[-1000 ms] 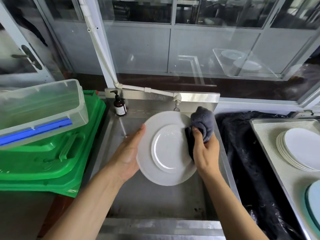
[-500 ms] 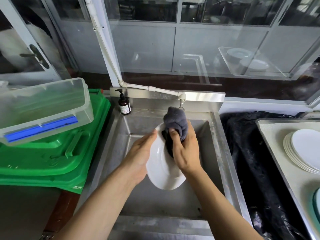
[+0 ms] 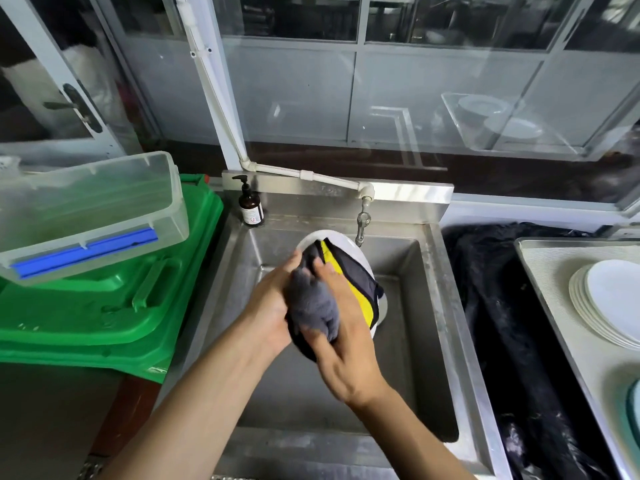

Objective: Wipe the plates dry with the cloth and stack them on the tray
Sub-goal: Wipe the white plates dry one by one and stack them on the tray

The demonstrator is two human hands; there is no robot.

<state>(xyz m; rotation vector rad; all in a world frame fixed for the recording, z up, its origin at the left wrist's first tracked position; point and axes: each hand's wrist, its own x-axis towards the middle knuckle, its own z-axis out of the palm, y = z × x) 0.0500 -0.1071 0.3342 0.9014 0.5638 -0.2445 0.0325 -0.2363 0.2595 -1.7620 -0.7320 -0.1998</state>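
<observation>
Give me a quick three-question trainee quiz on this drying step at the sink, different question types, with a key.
1. True or false: the plate being wiped is held over the sink.
2. Multiple choice: the stack of dried plates sits on A) the green crate, B) the metal tray on the right, C) the sink's back ledge.
3. Fill in: the grey and yellow cloth is pressed to the plate by the ____ hand.

Key
1. True.
2. B.
3. Right: the right hand grips the cloth, while the left hand steadies the plate from the other side.
</observation>
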